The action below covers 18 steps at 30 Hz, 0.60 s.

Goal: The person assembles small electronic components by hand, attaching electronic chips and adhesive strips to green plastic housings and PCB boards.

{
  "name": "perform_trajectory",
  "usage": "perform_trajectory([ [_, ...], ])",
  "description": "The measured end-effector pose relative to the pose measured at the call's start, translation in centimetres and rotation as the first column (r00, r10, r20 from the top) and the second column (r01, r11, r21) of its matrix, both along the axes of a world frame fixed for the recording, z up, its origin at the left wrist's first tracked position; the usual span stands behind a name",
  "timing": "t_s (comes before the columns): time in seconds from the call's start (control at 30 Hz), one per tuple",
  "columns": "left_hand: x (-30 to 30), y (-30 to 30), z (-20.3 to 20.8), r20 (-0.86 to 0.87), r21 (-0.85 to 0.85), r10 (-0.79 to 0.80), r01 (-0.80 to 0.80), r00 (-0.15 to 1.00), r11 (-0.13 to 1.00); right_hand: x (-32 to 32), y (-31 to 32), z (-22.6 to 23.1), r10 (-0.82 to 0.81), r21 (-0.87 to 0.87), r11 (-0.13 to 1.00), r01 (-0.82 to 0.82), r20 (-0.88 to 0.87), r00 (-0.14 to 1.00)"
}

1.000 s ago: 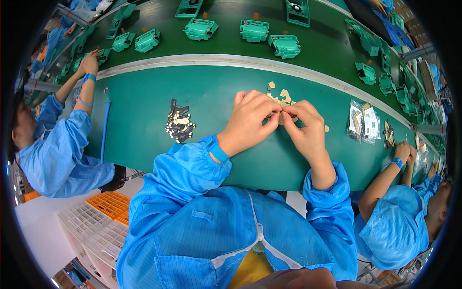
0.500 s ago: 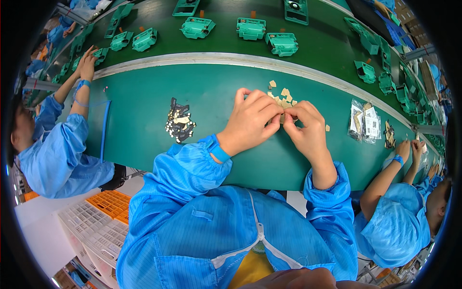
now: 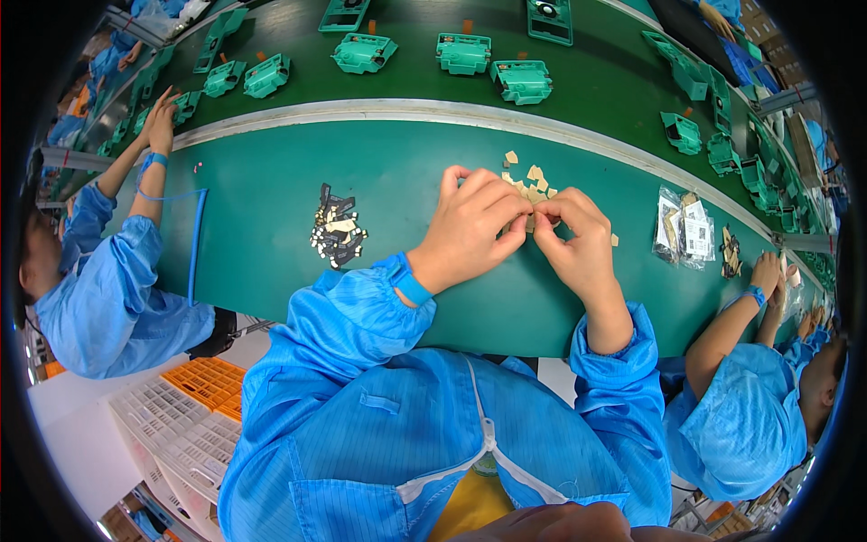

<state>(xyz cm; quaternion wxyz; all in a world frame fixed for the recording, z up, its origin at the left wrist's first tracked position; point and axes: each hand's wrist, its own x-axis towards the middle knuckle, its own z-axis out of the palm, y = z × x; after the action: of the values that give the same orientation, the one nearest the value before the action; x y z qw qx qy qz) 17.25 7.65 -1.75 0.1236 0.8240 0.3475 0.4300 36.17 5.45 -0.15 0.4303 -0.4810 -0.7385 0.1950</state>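
Observation:
My left hand point(image 3: 479, 219) and my right hand point(image 3: 576, 242) meet fingertip to fingertip above the green table point(image 3: 397, 163). Both are closed in a pinch, and whatever sits between the fingertips is too small and covered to name. Just beyond them lies a loose cluster of small cream-coloured pieces point(image 3: 536, 176), partly hidden by my fingers. One more cream piece point(image 3: 615, 240) rests right of my right hand. To the left of my left hand is a pile of small black strips with cream ends point(image 3: 338, 230).
Past a pale rail point(image 3: 397, 110), a dark green conveyor carries teal plastic housings point(image 3: 464, 54). Clear bags with labels point(image 3: 684, 228) lie to the right, beside a small dark pile point(image 3: 731, 252). Co-workers in blue sit at left point(image 3: 99, 289) and right point(image 3: 741, 406). Crates point(image 3: 194, 406) stand lower left.
Teal housings on the conveyor have shifted slightly left. The right co-worker's hands have moved a little. My hands stay almost still, fingertips together.

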Motion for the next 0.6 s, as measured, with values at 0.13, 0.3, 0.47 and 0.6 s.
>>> perform_trajectory([
  [0.13, 0.24, 0.16, -0.20, 0.001, 0.006, 0.008, -0.008, 1.000, 1.000, 0.13, 0.05, -0.10, -0.006, -0.014, 1.000, 0.005, -0.006, 1.000],
  [0.3, 0.39, 0.11, -0.13, 0.005, 0.003, 0.010, -0.010, 1.000, 1.000, 0.30, 0.04, -0.07, 0.007, -0.004, 1.000, -0.007, -0.009, 1.000],
  [0.47, 0.49, 0.01, -0.12, 0.004, -0.001, 0.006, -0.006, 1.000, 1.000, 0.59, -0.07, -0.04, 0.017, -0.008, 1.000, -0.017, 0.001, 1.000],
  [0.6, 0.69, -0.12, -0.10, 0.013, -0.015, -0.001, 0.001, 1.000, 1.000, 0.79, -0.19, 0.13, 0.020, -0.024, 1.000, -0.020, -0.019, 1.000],
])
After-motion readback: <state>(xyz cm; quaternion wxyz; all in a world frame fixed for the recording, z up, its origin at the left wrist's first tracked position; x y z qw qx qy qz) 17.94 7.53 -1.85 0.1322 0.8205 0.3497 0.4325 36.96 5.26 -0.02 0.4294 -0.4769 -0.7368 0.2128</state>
